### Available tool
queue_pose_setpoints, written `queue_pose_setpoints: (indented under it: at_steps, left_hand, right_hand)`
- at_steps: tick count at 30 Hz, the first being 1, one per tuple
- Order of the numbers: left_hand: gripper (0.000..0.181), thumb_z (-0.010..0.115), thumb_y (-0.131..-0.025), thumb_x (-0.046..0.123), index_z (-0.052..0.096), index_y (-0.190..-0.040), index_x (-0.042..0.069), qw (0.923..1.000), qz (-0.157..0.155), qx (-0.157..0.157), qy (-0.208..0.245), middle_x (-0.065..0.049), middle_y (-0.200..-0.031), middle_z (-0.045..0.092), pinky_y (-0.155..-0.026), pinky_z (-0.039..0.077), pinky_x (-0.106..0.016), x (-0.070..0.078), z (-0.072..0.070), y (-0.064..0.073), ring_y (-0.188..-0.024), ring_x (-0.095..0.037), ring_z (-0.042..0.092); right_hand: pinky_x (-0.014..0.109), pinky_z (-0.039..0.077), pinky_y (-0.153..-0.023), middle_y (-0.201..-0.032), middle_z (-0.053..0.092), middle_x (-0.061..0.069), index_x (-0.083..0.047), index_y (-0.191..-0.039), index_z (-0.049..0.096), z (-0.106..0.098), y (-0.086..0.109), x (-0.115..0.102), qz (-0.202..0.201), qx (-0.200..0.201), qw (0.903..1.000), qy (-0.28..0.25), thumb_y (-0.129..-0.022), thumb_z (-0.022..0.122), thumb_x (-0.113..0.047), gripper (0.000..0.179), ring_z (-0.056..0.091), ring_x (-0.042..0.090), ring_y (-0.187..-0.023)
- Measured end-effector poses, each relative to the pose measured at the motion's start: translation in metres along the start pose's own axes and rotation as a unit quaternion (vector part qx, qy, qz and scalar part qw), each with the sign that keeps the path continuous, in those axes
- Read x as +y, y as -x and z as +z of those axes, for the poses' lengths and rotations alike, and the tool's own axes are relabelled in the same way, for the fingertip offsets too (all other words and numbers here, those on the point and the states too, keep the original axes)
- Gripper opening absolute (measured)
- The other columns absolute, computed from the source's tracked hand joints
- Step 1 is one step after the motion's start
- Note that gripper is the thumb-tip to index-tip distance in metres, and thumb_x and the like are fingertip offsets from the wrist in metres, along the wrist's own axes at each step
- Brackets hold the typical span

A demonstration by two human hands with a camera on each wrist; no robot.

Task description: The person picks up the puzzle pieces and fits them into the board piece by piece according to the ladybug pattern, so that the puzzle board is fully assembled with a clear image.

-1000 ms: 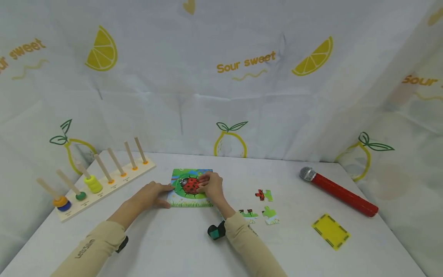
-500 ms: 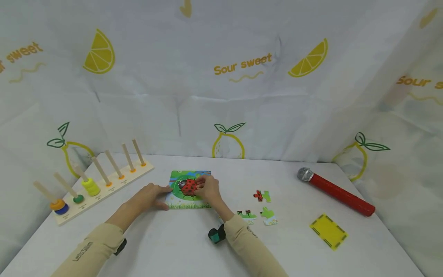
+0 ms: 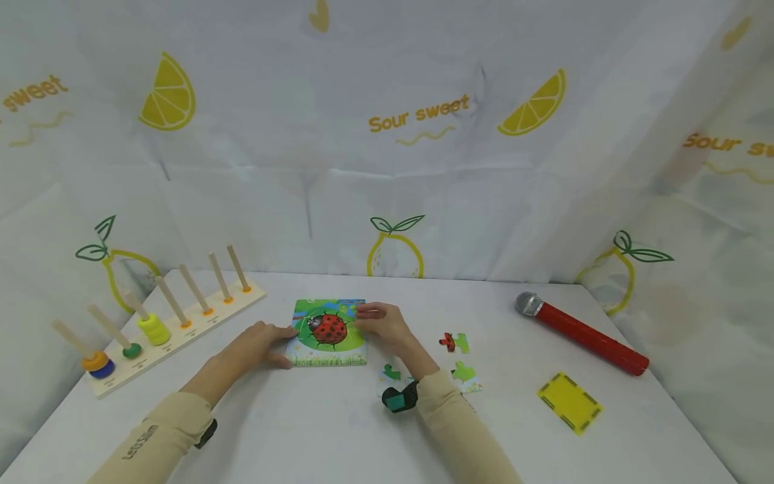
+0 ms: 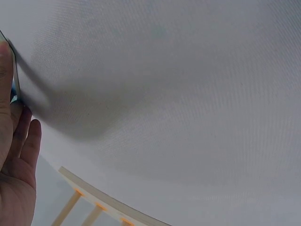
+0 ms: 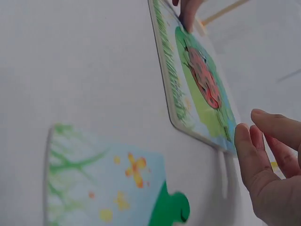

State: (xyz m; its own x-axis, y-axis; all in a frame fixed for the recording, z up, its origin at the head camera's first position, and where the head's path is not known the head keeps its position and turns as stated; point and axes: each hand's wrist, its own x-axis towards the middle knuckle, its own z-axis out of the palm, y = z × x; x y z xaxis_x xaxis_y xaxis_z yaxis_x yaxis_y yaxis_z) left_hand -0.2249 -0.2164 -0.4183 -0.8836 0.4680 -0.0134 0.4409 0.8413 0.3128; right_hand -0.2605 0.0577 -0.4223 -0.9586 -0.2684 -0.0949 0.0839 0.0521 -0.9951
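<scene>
White table (image 3: 290, 430) holds ladybug board (image 3: 329, 331) between left grip (image 3: 264, 341) and right grip (image 3: 387, 326)

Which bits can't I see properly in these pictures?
- Head view: the right wrist and its black strap hide part of a puzzle piece.
- Head view: the print on the pegged board is too small to read.
- Left wrist view: the left edge cuts off the left hand.
- Right wrist view: the right edge cuts off the right hand; the bottom edge cuts off the nearest piece.
</scene>
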Motion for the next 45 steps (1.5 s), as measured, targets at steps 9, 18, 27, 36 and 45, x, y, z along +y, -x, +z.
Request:
queue_pose_setpoints:
  at_steps: [9, 18, 27, 36, 45]
  left_hand:
    - [0.061, 0.080, -0.072, 0.032, 0.065, -0.121, -0.001, 1.0000, 0.002, 0.004, 0.000, -0.020, -0.115, 0.066, -0.086, 0.046, -0.050, -0.002, -0.001, 0.005, -0.098, -0.037, 0.059]
    - [0.062, 0.080, -0.071, 0.033, 0.065, -0.120, -0.001, 0.9998, 0.014, 0.010, 0.004, -0.020, -0.115, 0.066, -0.087, 0.046, -0.050, -0.003, -0.002, 0.005, -0.100, -0.039, 0.059]
    - [0.061, 0.080, -0.072, 0.032, 0.065, -0.119, -0.003, 0.9996, 0.021, 0.011, 0.013, -0.020, -0.117, 0.065, -0.091, 0.045, -0.052, -0.004, -0.001, 0.003, -0.105, -0.041, 0.059]
    - [0.061, 0.080, -0.072, 0.032, 0.065, -0.120, -0.002, 0.9998, 0.016, 0.005, 0.010, -0.020, -0.116, 0.066, -0.089, 0.046, -0.051, -0.002, -0.001, 0.003, -0.104, -0.040, 0.059]
    - [0.062, 0.081, -0.071, 0.032, 0.065, -0.121, -0.001, 0.9998, 0.017, 0.003, 0.012, -0.020, -0.115, 0.066, -0.087, 0.047, -0.050, 0.000, -0.002, 0.003, -0.102, -0.039, 0.059]
  right_hand:
    - [0.030, 0.053, -0.084, -0.122, 0.062, 0.022, 0.008, -0.121, 0.061, -0.039, 0.005, 0.001, 0.047, 0.045, 0.9979, 0.000, -0.086, 0.066, 0.003, 0.036, 0.066, 0.016, -0.094]
    - [0.033, 0.051, -0.091, -0.128, 0.058, 0.022, 0.007, -0.124, 0.059, -0.074, 0.010, 0.002, 0.068, 0.064, 0.9955, 0.013, -0.088, 0.066, 0.000, 0.037, 0.065, 0.015, -0.097]
    - [0.032, 0.050, -0.092, -0.130, 0.055, 0.023, 0.009, -0.127, 0.054, -0.103, 0.020, 0.006, 0.075, 0.074, 0.9944, -0.016, -0.089, 0.064, 0.002, 0.040, 0.064, 0.014, -0.098]
    - [0.028, 0.051, -0.090, -0.135, 0.051, 0.025, 0.008, -0.132, 0.050, -0.126, 0.030, 0.006, 0.069, 0.063, 0.9956, 0.005, -0.091, 0.063, -0.002, 0.044, 0.063, 0.012, -0.098]
    - [0.025, 0.051, -0.088, -0.138, 0.048, 0.026, 0.009, -0.135, 0.046, -0.148, 0.042, 0.006, 0.057, 0.052, 0.9967, 0.025, -0.093, 0.061, -0.004, 0.046, 0.062, 0.011, -0.102]
